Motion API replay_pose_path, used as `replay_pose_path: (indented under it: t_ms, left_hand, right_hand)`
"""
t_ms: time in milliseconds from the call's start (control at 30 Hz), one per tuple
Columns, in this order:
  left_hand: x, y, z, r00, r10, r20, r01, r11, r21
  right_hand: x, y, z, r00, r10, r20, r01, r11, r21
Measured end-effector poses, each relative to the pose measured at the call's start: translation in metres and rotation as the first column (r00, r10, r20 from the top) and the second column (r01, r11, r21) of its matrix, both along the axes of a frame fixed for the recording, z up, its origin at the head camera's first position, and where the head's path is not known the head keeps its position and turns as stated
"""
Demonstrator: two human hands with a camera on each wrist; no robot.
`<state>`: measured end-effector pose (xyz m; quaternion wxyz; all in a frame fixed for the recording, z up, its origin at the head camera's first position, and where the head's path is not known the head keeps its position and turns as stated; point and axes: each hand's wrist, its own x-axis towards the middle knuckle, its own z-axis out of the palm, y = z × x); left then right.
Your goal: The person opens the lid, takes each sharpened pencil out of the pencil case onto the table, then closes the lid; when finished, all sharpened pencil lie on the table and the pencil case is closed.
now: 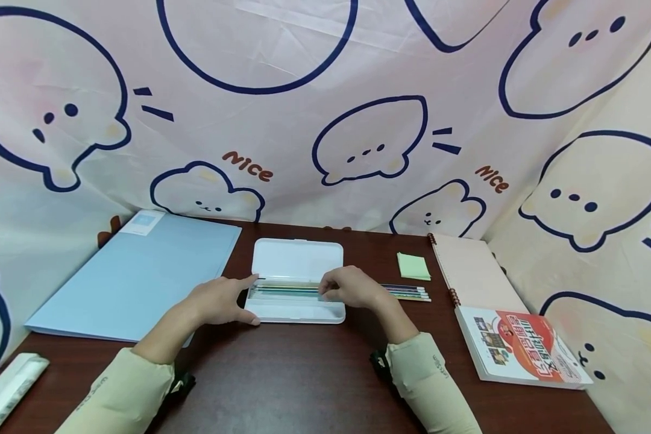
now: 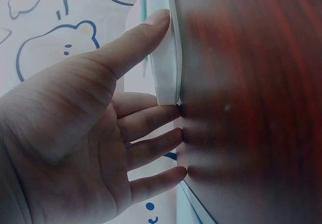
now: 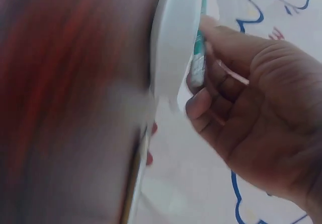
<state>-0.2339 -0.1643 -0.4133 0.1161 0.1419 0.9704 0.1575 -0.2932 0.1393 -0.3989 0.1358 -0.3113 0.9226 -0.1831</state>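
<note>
A white pencil case (image 1: 295, 312) lies with its lid (image 1: 297, 259) folded back. Along its left end is my left hand (image 1: 217, 301), thumb at the front corner and index finger near the hinge. In the left wrist view the thumb rests on the case (image 2: 166, 73), and the other fingers extend, tips at the tabletop. My right hand (image 1: 352, 286) pinches a teal pencil (image 3: 198, 58) over the case's right end; its pale end shows between thumb and fingers. Thin pencils (image 1: 287, 289) lie lengthwise in the case. More pencils (image 1: 409, 293) lie on the table, right of the right hand.
A large light-blue folder (image 1: 141, 277) lies on the left. Green sticky notes (image 1: 413, 266) sit behind the loose pencils. On the right are a spiral notebook (image 1: 480, 271) and a thick book (image 1: 521, 346). A white packet (image 1: 13, 386) lies at the front left. Printed cloth walls surround the table.
</note>
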Motion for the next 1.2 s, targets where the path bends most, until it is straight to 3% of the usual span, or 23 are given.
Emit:
replay_pose_path:
  t_ms: [500, 933, 1200]
  left_hand:
    - [-0.002, 0.002, 0.000, 1.000, -0.008, -0.002, 0.008, 1.000, -0.004]
    - [-0.001, 0.001, 0.001, 1.000, -0.011, 0.002, 0.011, 1.000, -0.002]
    - [-0.002, 0.002, -0.002, 1.000, 0.006, 0.003, -0.006, 1.000, -0.006]
  right_hand:
    - [-0.006, 0.090, 0.014, 0.982, -0.166, -0.088, 0.152, 0.977, -0.151]
    - [-0.005, 0.168, 0.015, 0.922, -0.371, -0.112, 0.358, 0.926, -0.121]
    - [-0.009, 0.192, 0.004, 0.918, -0.395, -0.044, 0.387, 0.914, -0.124]
